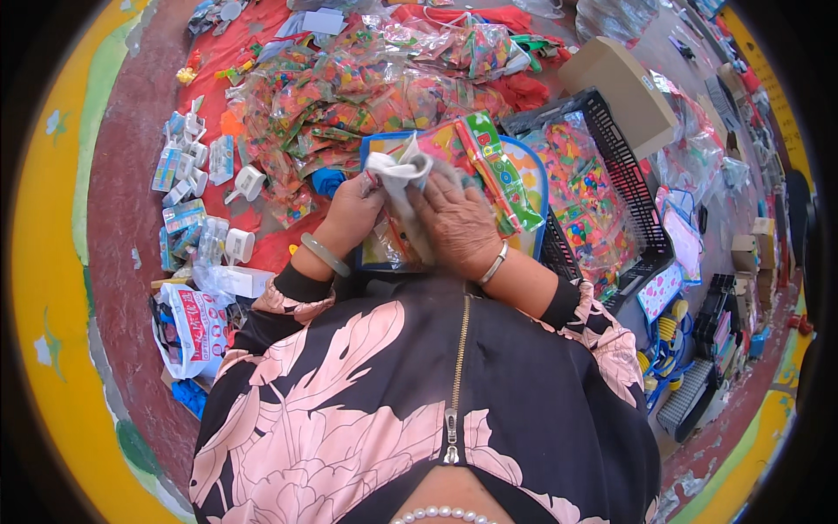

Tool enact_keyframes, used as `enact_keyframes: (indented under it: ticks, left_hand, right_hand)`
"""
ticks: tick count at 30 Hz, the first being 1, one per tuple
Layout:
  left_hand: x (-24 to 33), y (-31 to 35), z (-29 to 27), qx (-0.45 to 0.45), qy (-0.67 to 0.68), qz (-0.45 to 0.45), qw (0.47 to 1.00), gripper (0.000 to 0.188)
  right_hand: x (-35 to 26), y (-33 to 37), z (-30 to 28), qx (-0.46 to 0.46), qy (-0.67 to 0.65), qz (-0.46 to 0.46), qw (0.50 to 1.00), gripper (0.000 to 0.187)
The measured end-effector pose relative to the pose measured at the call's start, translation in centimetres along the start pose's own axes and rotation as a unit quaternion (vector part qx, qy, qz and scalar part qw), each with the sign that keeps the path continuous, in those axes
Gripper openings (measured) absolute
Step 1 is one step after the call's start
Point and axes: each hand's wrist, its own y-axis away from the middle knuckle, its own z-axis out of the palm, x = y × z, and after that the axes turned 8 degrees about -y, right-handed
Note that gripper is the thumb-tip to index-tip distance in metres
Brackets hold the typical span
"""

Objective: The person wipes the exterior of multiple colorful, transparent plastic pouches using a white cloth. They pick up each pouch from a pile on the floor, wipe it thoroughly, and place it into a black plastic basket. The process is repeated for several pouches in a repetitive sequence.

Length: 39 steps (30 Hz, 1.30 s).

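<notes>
In front of my chest, my left hand (351,208) pinches one side of a crumpled white and grey cloth (399,173). My right hand (457,229) lies over its other side, back up, with the fingers bent onto it; part of the cloth is smeared by motion. Beneath both hands is a flat, blue-edged piece (541,196) with a coloured pattern, mostly covered. On it rests a clear-wrapped toy pack (489,166) with a green and red card, just beyond my right hand.
A big heap of clear bags of small coloured pieces (349,96) spreads over a red sheet ahead. At right stands a black crate (624,175) of similar bags, beside an open cardboard box (615,92). Small white devices (249,183) and a plastic bag (194,327) lie at left.
</notes>
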Motion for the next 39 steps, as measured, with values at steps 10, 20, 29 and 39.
enact_keyframes:
  ticks: [10, 20, 29, 39]
  left_hand:
    - [-2.2, -0.7, 0.0, -0.003, 0.093, 0.031, 0.995, 0.012]
    - [-2.1, -0.7, -0.4, -0.012, 0.119, 0.044, 0.992, 0.013]
    - [-0.4, 0.4, -0.9, -0.037, 0.079, 0.019, 0.996, 0.015]
    - [-1.7, -0.4, -0.3, -0.054, 0.181, 0.038, 0.981, 0.015]
  right_hand:
    - [3.2, -1.1, -2.7, -0.007, 0.123, 0.2, 0.972, 0.039]
    - [7.1, -0.5, -4.6, 0.009, 0.018, 0.304, 0.952, 0.025]
    - [15.9, 2.6, -9.6, 0.051, 0.016, 0.453, 0.89, 0.025]
    - [15.5, -9.8, -7.9, -0.28, -0.154, 0.186, 0.929, 0.059]
